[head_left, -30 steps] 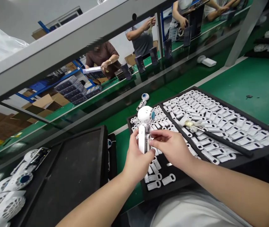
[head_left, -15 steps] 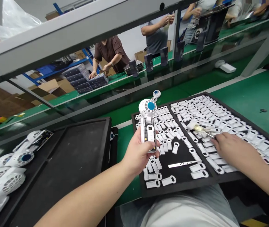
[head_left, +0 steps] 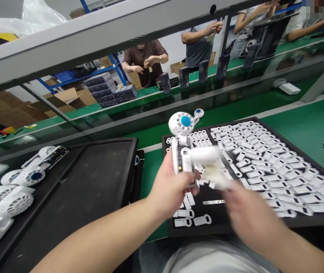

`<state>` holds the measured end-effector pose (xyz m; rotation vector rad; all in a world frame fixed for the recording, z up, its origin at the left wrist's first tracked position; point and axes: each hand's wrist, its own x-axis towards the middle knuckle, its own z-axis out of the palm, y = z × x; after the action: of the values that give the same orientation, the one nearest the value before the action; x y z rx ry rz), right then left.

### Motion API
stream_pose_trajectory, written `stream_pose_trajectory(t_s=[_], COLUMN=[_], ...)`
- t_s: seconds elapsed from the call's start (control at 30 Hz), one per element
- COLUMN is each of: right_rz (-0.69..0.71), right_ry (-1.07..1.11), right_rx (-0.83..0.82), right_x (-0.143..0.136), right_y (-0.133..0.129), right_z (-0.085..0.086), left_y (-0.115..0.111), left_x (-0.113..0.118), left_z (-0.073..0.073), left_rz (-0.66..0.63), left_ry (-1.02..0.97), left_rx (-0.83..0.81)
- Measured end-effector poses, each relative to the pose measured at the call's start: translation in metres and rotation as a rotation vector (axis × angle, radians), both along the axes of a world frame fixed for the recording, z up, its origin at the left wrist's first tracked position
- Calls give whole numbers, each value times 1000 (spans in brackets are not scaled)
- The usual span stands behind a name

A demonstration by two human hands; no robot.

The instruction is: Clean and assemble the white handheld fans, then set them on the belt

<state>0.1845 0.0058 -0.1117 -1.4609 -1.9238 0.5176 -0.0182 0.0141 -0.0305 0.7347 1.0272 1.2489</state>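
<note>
My left hand (head_left: 166, 185) is closed around a white handheld fan (head_left: 180, 124) with a blue hub. The fan's handle is uncovered and shows its circuit board, with a small white piece lying along it. My right hand (head_left: 253, 208), smeared by motion, is closed on tweezers, clearer in the earlier picture. At their tip, a blurred white piece (head_left: 206, 154) is close to the fan's handle; I cannot tell whether they touch. Below both hands lies a black tray (head_left: 210, 227) filled with rows of small white panels (head_left: 284, 167) with dark windows.
Another black tray (head_left: 88, 189) lies to the left, with several white fans (head_left: 14, 204) along its side. A flat perforated strip (head_left: 213, 202) rests on the right tray. Beyond the grey frame (head_left: 93, 41), co-workers handle things near dark boxes (head_left: 165, 82).
My right hand has moved left from the panels to beside the fan, bringing the blurred white piece. My left hand still holds the fan. The view has shifted slightly.
</note>
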Motion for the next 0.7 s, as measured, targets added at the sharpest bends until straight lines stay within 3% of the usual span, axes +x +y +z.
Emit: stream_pose_trajectory(t_s=[0.13,0.37,0.43,0.6,0.7], right_rz=[290,315,249,-103,-156], right_ry=[52,80,26,-301,-443], right_rx=[64,21,22,-67,-188], right_x=[-27,-1,12,65,95], right_y=[-8,-3,5,39,55], right_z=[4,4,-3,-34,-51], left_y=[-8,1,3,6,6], left_x=[5,-5,-10,-16,-15], left_z=[1,-3,-4,-7,-10], left_rz=[-7,-22,-29,-43,-7], left_ry=[-7,-55,-61,-130,-107], left_rx=[-64,0,-13,-6,-18])
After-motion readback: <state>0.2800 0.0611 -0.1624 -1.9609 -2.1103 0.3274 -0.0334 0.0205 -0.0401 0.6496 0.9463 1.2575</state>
